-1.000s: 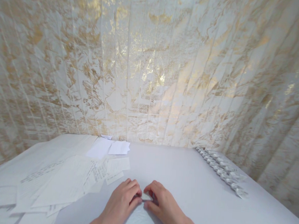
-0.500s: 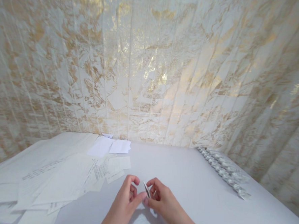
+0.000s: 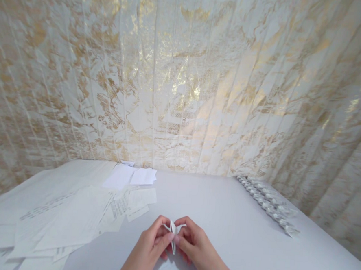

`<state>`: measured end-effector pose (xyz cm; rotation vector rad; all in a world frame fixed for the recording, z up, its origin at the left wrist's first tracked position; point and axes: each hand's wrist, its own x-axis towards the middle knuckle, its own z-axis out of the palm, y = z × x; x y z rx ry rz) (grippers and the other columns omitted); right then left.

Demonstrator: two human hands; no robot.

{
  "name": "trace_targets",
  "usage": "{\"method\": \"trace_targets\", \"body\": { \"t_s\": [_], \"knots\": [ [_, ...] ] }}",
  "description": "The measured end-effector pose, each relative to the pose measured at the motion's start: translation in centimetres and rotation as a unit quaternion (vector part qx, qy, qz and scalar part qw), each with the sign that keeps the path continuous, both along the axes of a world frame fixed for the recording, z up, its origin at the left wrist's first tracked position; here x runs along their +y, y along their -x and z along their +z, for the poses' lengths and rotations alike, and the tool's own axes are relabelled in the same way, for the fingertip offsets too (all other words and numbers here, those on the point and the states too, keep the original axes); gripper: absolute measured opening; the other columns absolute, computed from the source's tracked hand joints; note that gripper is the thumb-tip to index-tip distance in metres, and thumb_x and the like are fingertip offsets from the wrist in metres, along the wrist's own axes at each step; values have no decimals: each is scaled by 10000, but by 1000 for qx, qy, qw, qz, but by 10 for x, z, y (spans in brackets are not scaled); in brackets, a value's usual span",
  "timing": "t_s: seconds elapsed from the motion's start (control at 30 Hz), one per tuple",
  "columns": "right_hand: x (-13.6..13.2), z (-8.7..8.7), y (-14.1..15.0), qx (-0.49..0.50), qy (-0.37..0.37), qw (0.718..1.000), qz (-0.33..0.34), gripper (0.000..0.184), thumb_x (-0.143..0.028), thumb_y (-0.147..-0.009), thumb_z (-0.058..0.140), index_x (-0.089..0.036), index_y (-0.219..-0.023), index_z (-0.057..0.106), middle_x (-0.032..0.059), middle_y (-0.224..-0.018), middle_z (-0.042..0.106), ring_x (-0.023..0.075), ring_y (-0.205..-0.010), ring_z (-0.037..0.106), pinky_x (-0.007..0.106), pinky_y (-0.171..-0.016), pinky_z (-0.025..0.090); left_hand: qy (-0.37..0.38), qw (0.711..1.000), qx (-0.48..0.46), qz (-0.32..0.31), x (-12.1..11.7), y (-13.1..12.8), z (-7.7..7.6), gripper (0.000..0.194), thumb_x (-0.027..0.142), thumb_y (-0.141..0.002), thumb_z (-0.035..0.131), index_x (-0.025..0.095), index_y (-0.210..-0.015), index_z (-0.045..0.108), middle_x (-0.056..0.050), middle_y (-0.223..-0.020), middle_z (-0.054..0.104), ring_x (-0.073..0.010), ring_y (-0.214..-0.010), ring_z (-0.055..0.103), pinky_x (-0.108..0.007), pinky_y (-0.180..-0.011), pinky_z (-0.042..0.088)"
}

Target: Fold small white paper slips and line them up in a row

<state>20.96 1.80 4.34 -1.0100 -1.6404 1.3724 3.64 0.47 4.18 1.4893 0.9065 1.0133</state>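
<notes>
A small folded piece of paper (image 3: 173,228), white with a darker inner fold, stands on edge between my two hands just above the table. My left hand (image 3: 154,241) pinches it from the left with thumb and fingers. From the right, my right hand (image 3: 194,241) grips it the same way, its thumb close to the left thumb. Parts of the paper are hidden behind the fingers.
Loose sheets of printed paper (image 3: 68,217) overlap on the left of the white table (image 3: 213,206). Small blank paper pieces (image 3: 143,176) lie behind them. Rows of folded paper units (image 3: 266,205) stretch along the right edge. A patterned curtain (image 3: 183,90) hangs behind.
My left fingers have closed onto the folded paper, which was mainly in my right hand. The paper now stands more upright and both hands have drawn together.
</notes>
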Motion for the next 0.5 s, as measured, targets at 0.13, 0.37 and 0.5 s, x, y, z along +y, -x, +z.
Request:
{"method": "trace_targets", "body": {
  "t_s": [0.13,0.37,0.5],
  "knots": [
    [-2,0,0,-5,-30,999,-11,260,-390,-912,556,-200,-1086,529,-96,-590,477,89,-469,390,193,-452,307,-8,1000,-11,12,1,1,-4,330,526,-938,579,223,-1055,520,19,-761,629,-175,-729,624,-276,-651,487],
    [-2,-1,-3,-58,-101,993,0,263,-271,-854,627,-189,-1100,583,-83,-652,456,111,-579,428,224,-556,324,9,998,-55,11,6,4,-11,383,565,-890,642,219,-1036,565,38,-738,588,-148,-683,592,-259,-649,464],
    [-4,4,-4,-93,-123,988,-18,220,-288,-923,529,-164,-1067,640,-53,-666,504,129,-609,458,246,-596,347,3,998,-55,17,4,2,-8,355,542,-893,654,219,-1020,578,42,-727,582,-144,-683,592,-252,-654,458]
  ]
}}
